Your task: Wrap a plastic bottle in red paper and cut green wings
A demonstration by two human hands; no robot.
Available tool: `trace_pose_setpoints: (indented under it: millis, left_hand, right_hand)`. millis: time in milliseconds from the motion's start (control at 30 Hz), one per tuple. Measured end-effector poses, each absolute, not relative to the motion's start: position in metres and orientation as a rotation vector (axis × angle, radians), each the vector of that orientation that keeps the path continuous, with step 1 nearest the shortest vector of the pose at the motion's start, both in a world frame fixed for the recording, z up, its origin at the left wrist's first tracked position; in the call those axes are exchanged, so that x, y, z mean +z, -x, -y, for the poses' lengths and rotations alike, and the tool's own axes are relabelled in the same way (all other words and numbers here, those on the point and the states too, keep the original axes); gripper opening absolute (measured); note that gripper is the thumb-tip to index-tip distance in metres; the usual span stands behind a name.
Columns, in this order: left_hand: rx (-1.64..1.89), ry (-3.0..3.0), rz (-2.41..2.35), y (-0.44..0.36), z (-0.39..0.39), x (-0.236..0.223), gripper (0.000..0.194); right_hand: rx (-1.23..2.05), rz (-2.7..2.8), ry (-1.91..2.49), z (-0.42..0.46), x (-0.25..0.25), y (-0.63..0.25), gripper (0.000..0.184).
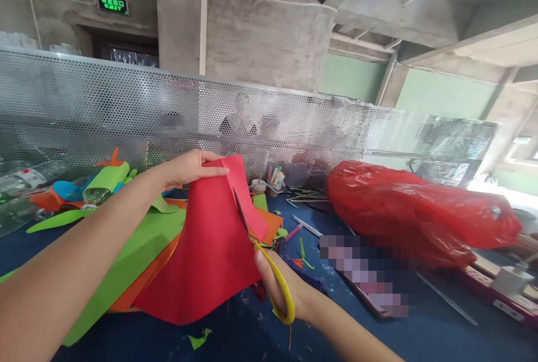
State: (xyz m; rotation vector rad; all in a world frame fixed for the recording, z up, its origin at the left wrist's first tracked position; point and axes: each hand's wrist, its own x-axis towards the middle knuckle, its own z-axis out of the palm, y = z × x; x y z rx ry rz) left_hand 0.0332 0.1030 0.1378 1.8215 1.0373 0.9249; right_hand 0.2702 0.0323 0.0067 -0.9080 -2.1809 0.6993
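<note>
A large sheet of red paper [205, 255] hangs upright in front of me, its lower part curving toward the table. My left hand [191, 170] pinches its top edge between thumb and fingers. In my right hand [281, 281] are scissors with yellow handles [281, 286], gripped by the loops. Their blades [240, 208] lie at a slit in the red paper, and a narrower strip [247, 199] stands off to the right of that slit. Part of the lower blade is hidden by the paper. Below the left forearm lie green paper [138, 255] and orange paper [145, 281].
A big red plastic bag [403, 210] fills the right rear of the blue table [336, 334]. A phone-like object, blurred [361, 278], lies right of my hand. Plastic bottles [25, 182] stand at left, pens in a cup [276, 177] at back. A perforated metal partition [286, 121] runs behind.
</note>
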Motion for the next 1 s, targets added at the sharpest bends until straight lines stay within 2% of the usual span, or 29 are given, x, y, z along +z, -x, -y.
trace_pose_setpoints:
  millis: [167,367,533,633,1000]
  left_hand:
    - [0.912,-1.769,-0.985,-0.031,-0.095,0.148,0.043]
    - [0.892,-1.633,-0.996,-0.023,-0.106,0.117,0.039]
    - [0.898,-1.580,-1.040,-0.016,-0.108,0.093,0.036]
    - [0.919,-1.568,-1.032,-0.013,-0.106,0.087,0.029]
    - [1.031,-1.551,-1.027,-0.007,-0.099,0.080,0.032]
  right_hand:
    - [0.703,2.159,0.743,-0.023,0.011,-0.267,0.061]
    - [0.696,2.197,0.793,-0.021,0.016,-0.265,0.058]
    - [0.833,2.235,0.856,-0.023,0.012,-0.264,0.060]
    - [0.907,2.242,0.875,-0.025,0.005,-0.262,0.064]
    - [0.943,2.177,0.957,-0.029,-0.011,-0.259,0.063]
